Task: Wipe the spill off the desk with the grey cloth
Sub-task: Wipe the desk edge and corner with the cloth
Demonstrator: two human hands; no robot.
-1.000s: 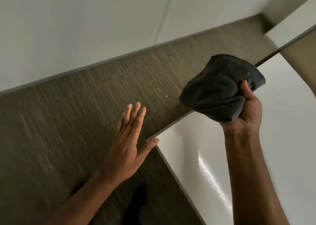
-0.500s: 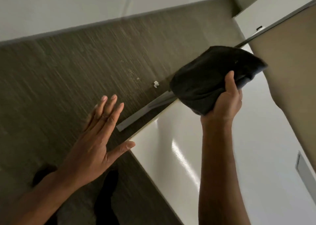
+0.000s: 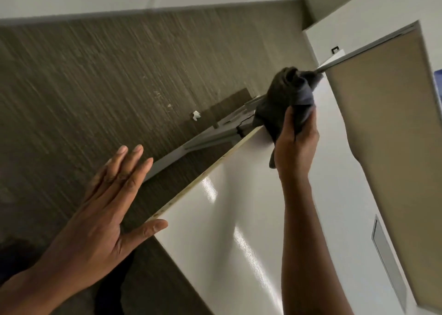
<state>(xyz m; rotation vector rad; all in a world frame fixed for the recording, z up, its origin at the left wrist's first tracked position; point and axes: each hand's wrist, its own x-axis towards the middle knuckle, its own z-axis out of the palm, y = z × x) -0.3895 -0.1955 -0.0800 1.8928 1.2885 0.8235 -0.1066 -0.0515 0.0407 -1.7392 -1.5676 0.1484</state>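
Presently catalogued: right hand [image 3: 295, 147], fingers [image 3: 289, 125] clamped around the bunched grey cloth [image 3: 285, 99], held at the far corner of the white desk [image 3: 239, 207], beside the tan partition [image 3: 382, 123]; whether the cloth touches the surface cannot be told. Left hand [image 3: 102, 209], fingers spread and empty, thumb just at the desk's near corner, over the carpet [image 3: 95, 87]. Spill: none discernible on the glossy top, only glare streaks. Progress, as judged: cloth in hand and positioned; wiping strokes apparently remain, extent unclear.
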